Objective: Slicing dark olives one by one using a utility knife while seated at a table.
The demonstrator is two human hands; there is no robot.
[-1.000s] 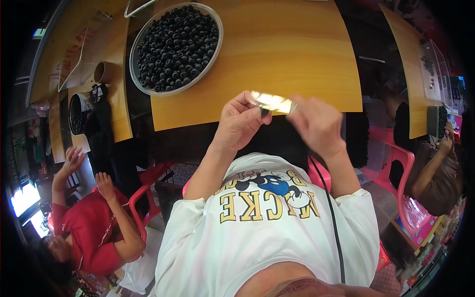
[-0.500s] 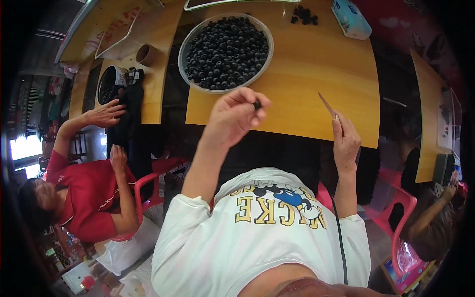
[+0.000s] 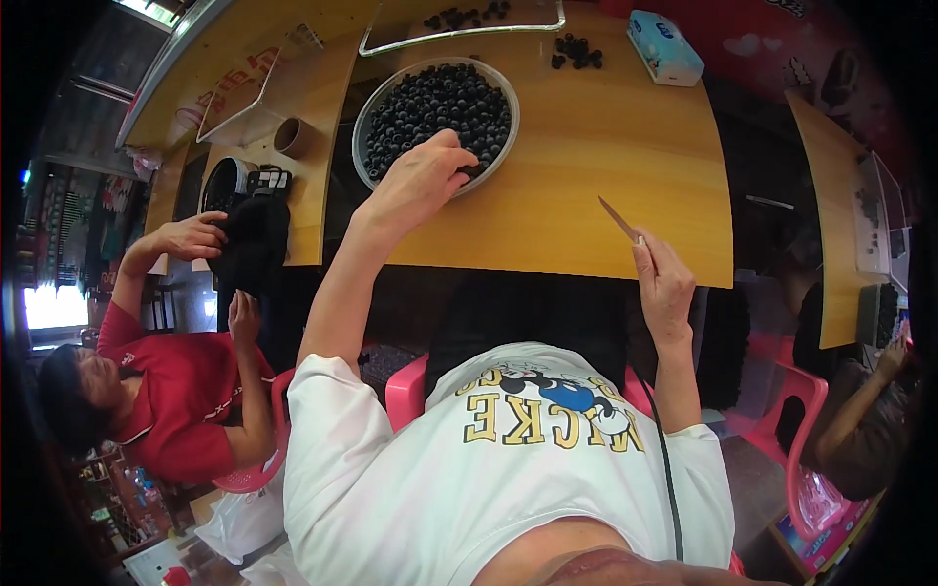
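Observation:
My left hand (image 3: pixel 415 186) reaches over the near right part of a clear round tub (image 3: pixel 515 132), with its fingers curled down at the pile of small black round pieces (image 3: pixel 440 103) inside. Thumb and fingertips close around a dark piece there, though the pile behind makes it hard to make out. Several pieces show a hollow or ring on one face. My right hand (image 3: pixel 666 283) is closed on the handle of a small knife (image 3: pixel 618 217), held at the table's near edge. The blade points up and to the left, apart from the tub.
On the wooden table (image 3: pixel 586 176), a small heap of black pieces (image 3: pixel 576 52) lies near a blue tissue pack (image 3: pixel 666 49). Behind the tub stands a clear-rimmed tray (image 3: pixel 464 39). At left, a person in red (image 3: pixel 186 391) sits by another tub (image 3: pixel 223 184) and brown cup (image 3: pixel 293 138).
My left hand, pinching a dark piece in front of the tub, has moved forward and left over the pile. My right hand keeps the knife, slightly left of before.

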